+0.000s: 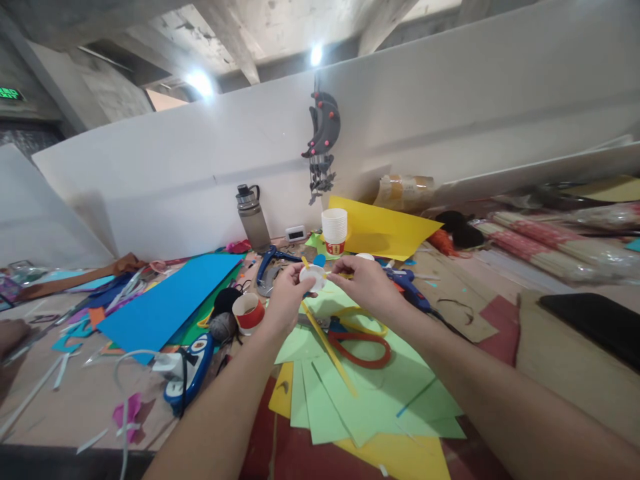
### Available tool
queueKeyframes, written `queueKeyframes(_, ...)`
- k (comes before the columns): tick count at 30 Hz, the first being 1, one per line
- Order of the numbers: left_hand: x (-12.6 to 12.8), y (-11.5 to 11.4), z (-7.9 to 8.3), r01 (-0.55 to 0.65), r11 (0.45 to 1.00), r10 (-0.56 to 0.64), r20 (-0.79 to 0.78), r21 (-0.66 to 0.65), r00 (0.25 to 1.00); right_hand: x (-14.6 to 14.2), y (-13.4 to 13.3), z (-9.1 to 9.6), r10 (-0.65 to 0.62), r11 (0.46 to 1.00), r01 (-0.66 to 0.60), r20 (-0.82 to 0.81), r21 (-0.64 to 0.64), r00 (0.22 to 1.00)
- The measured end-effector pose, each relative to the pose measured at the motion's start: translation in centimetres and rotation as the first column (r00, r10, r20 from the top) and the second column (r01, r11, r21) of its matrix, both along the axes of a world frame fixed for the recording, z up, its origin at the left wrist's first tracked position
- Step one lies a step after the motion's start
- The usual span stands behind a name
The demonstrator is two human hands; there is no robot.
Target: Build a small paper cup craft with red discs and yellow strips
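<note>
Both of my hands meet above the table's middle. My left hand (286, 293) pinches a small white paper cup (313, 275) held with its round white face toward me. My right hand (364, 280) grips the same cup from the right, fingers pressed together at its edge. A thin yellow strip (327, 347) slants down beneath the hands. Red-handled scissors (361, 343) lie on light green paper sheets (350, 393) just below my right wrist.
A red-and-white paper cup (249, 313) lies on its side at left. A blue sheet (170, 303), a stack of white cups (335, 230), a yellow sheet (383, 230), a blue glue gun (410, 283), a grey bottle (253, 218) and a white partition wall (450, 127) surround the hands.
</note>
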State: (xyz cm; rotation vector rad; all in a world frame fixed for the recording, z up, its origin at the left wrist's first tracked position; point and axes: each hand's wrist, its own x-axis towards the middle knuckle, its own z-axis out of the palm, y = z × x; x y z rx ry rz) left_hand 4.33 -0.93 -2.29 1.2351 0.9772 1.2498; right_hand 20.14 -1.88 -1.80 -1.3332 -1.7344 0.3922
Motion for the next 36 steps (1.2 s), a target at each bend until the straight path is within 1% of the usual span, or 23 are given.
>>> queueKeyframes(8,0.0,0.1,-0.2,-0.003,0.999,0.005,-0.041,0.04,0.999,-0.1,-0.1,0.1,-0.005,1.0,0.006,0.007,-0.017,1.0)
queueKeyframes(16,-0.3,0.1,-0.4,-0.013,0.992,0.027,-0.105,0.126,0.994,-0.2,-0.3,0.1,0.002,1.0,-0.003,-0.017,-0.018,1.0)
queueKeyframes(27,-0.3,0.0,-0.2,-0.021,0.99,0.041,-0.139,0.137,0.989,-0.2,-0.1,-0.2,-0.028,0.999,0.028,0.012,0.021,1.0)
queueKeyframes(32,0.0,-0.4,0.1,-0.024,0.99,0.051,-0.191,0.141,0.98,-0.3,-0.2,-0.1,-0.05,0.997,0.048,0.032,0.066,0.998)
queueKeyframes(36,0.3,-0.7,0.6,-0.024,0.989,0.051,-0.191,0.143,0.98,-0.3,-0.3,-0.1,-0.063,0.995,0.059,0.048,0.082,0.997)
